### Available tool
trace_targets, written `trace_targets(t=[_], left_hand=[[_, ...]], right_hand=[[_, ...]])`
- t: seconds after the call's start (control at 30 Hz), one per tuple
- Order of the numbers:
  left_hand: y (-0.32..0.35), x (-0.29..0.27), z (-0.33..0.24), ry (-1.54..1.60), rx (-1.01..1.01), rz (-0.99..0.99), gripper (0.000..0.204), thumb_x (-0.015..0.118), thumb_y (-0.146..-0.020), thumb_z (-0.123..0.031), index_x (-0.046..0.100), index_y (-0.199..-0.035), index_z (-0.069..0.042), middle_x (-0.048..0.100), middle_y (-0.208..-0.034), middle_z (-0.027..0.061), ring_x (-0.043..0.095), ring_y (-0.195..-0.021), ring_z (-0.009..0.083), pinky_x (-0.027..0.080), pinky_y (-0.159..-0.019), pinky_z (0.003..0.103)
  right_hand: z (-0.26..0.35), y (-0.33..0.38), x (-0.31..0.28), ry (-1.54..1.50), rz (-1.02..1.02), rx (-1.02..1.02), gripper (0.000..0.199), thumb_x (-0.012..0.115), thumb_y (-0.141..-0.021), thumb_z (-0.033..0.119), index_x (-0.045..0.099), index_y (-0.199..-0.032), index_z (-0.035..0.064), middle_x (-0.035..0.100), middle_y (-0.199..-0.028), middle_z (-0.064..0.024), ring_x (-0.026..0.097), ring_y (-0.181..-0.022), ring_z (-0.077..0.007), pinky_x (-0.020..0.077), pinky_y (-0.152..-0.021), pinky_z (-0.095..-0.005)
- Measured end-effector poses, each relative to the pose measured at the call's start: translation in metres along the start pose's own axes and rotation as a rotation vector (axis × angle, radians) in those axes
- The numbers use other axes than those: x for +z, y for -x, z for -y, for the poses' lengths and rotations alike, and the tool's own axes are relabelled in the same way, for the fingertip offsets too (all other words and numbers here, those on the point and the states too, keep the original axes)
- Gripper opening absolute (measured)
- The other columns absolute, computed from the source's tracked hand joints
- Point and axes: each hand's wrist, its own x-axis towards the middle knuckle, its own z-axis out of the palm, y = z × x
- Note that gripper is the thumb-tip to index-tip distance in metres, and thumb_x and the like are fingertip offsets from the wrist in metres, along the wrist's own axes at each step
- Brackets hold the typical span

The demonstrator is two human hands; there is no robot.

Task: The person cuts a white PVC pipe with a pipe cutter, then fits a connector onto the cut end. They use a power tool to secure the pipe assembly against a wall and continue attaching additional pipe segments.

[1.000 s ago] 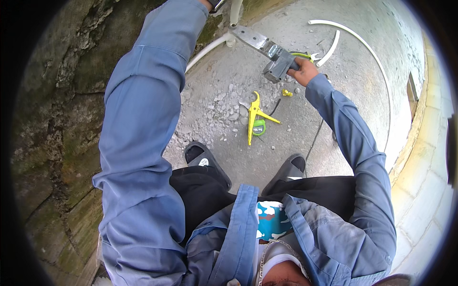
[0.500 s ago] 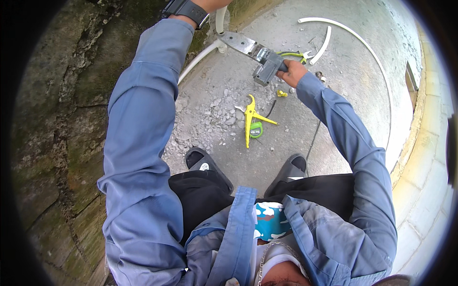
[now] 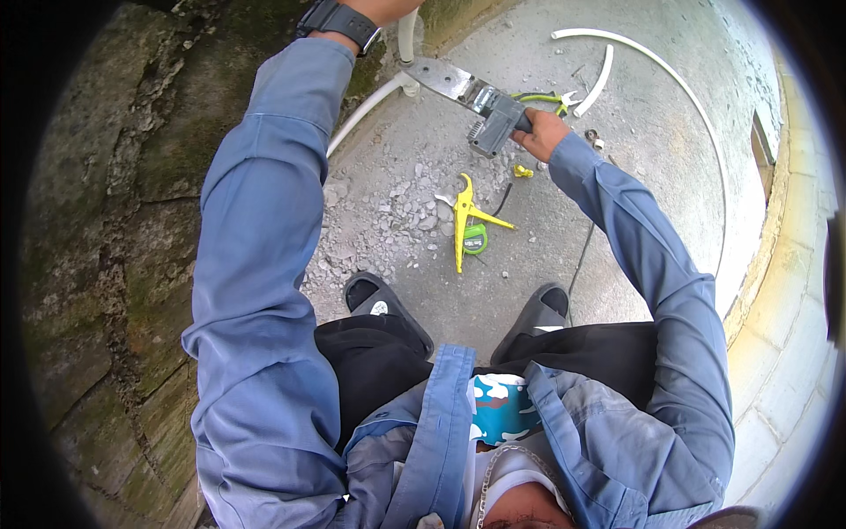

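My right hand (image 3: 542, 136) is closed round the dark handle of a grey pipe welding iron (image 3: 496, 122). Its flat metal plate reaches left to the joint of two white plastic pipes. One, an upright pipe (image 3: 406, 37), rises out of the top of the picture above the plate; the other, a lower pipe (image 3: 366, 110), runs down and left along the wall's foot, its fitting just under the plate's tip. My left hand (image 3: 384, 7), with a black watch at the wrist, is by the upright pipe; the top edge cuts off its fingers.
Yellow pipe cutters (image 3: 463, 212) lie over a green tape measure (image 3: 476, 239) on the concrete. Green-handled pliers (image 3: 564, 103), a short pipe piece (image 3: 596, 81) and a long curved pipe (image 3: 683, 84) lie beyond. Rubble (image 3: 388, 207) lines the mossy wall (image 3: 115, 220); a cable (image 3: 582, 256) trails nearby.
Almost nothing differs; the view has shifted very slightly, and both hands and the welding iron keep their places.
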Motion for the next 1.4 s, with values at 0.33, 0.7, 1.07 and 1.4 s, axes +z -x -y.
trace_targets(t=[0.33, 0.7, 1.07, 1.4], left_hand=[[0.005, 0.001, 0.000, 0.017, 0.035, 0.000, 0.023, 0.058, -0.090, -0.009, 0.062, -0.110, 0.000, 0.068, -0.089, 0.0207, 0.067, -0.078, 0.0297, 0.050, -0.071, 0.039], [0.009, 0.000, -0.001, -0.019, 0.021, 0.005, 0.022, 0.058, -0.089, -0.010, 0.062, -0.109, -0.001, 0.068, -0.090, 0.0209, 0.066, -0.080, 0.0315, 0.050, -0.073, 0.039], [0.003, 0.002, 0.011, -0.031, 0.075, -0.060, 0.026, 0.059, -0.088, -0.010, 0.062, -0.112, -0.002, 0.067, -0.096, 0.0222, 0.066, -0.088, 0.0345, 0.049, -0.079, 0.040], [0.009, 0.002, 0.008, -0.121, 0.134, -0.047, 0.024, 0.062, -0.087, -0.010, 0.062, -0.110, -0.002, 0.067, -0.094, 0.0214, 0.066, -0.086, 0.0364, 0.050, -0.076, 0.041]], right_hand=[[-0.009, -0.004, 0.008, -0.028, -0.023, -0.022, 0.036, 0.070, -0.082, 0.030, 0.065, -0.094, -0.0032, 0.067, -0.085, -0.0265, 0.066, -0.084, -0.0433, 0.0510, -0.076, -0.0480], [-0.005, -0.003, 0.004, -0.040, 0.008, 0.006, 0.035, 0.070, -0.083, 0.030, 0.066, -0.095, -0.0024, 0.068, -0.087, -0.0258, 0.066, -0.086, -0.0424, 0.0507, -0.077, -0.0471], [-0.004, -0.001, 0.003, -0.019, 0.015, 0.014, 0.036, 0.069, -0.084, 0.032, 0.065, -0.096, -0.0025, 0.068, -0.087, -0.0263, 0.066, -0.086, -0.0425, 0.0507, -0.077, -0.0472], [-0.003, -0.006, 0.007, -0.026, 0.014, -0.046, 0.036, 0.069, -0.084, 0.032, 0.064, -0.095, -0.0025, 0.067, -0.085, -0.0257, 0.065, -0.084, -0.0430, 0.0505, -0.077, -0.0481]])
